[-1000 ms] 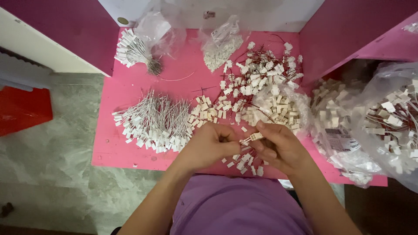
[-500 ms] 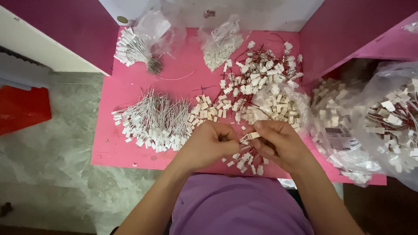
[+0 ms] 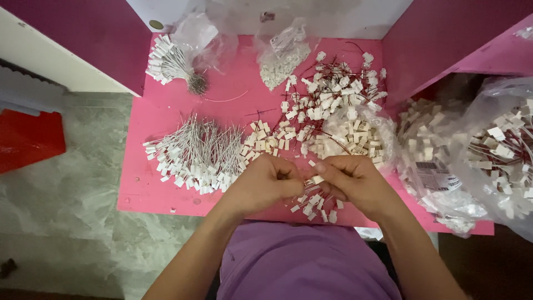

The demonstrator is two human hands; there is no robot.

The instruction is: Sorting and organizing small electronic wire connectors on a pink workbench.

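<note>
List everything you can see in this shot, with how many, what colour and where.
table: one, pink, centre.
white-wired connector pile: one heap, white, table left.
tied wire bundle: one, white, far left corner.
small bag of parts: one, clear, far middle.
red-wired connector pile: one heap, white and red, far right.
loose plug housings: one heap, cream, beyond the right hand.
large bags of connectors: at least two, clear, off the table's right edge.
red box: one, floor left.
small connector: one, white, pinched between both hands.
left hand: one, near edge.
right hand: one, near edge.
</note>
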